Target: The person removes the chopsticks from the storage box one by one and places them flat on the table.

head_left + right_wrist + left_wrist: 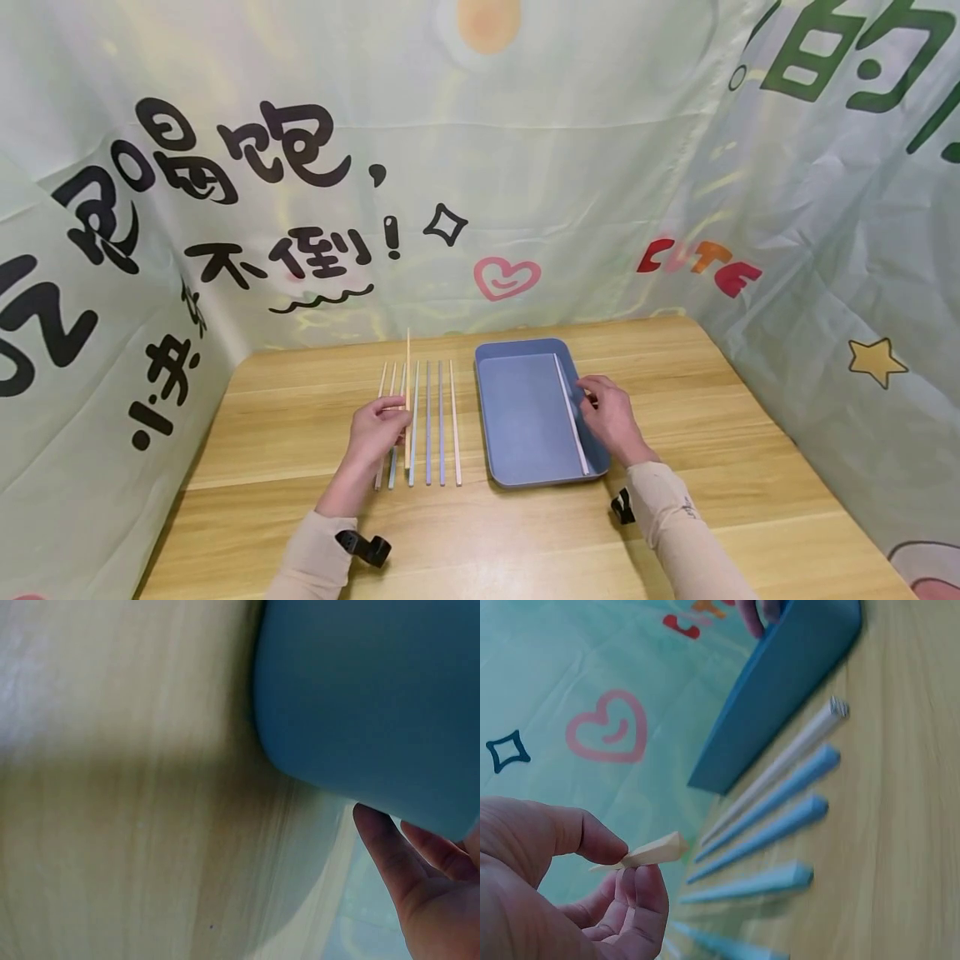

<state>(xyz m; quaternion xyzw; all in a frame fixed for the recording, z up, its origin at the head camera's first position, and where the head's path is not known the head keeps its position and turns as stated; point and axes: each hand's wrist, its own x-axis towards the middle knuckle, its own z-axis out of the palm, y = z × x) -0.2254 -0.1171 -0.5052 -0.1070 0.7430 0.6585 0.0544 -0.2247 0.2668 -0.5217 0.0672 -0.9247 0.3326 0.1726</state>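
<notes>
My left hand [381, 429] pinches a pale yellow chopstick [408, 358] between thumb and fingers, above a row of several chopsticks on the table. In the left wrist view its thick end [671, 849] points away from the fingertips. The row includes a pinkish-white chopstick [454, 425], blue-violet ones [441, 425] and a light blue one [414, 425]; the left part of the row is partly hidden behind my hand. My right hand [611, 417] grips the right rim of the blue-grey tray [517, 482], where a pinkish-white chopstick [570, 412] lies lengthwise.
A wooden table [510, 542] carries everything, with the tray to the right of the row. Printed cloth [570, 183] hangs along the table's back and both sides. Each wrist wears a small black camera, such as the left one [363, 547].
</notes>
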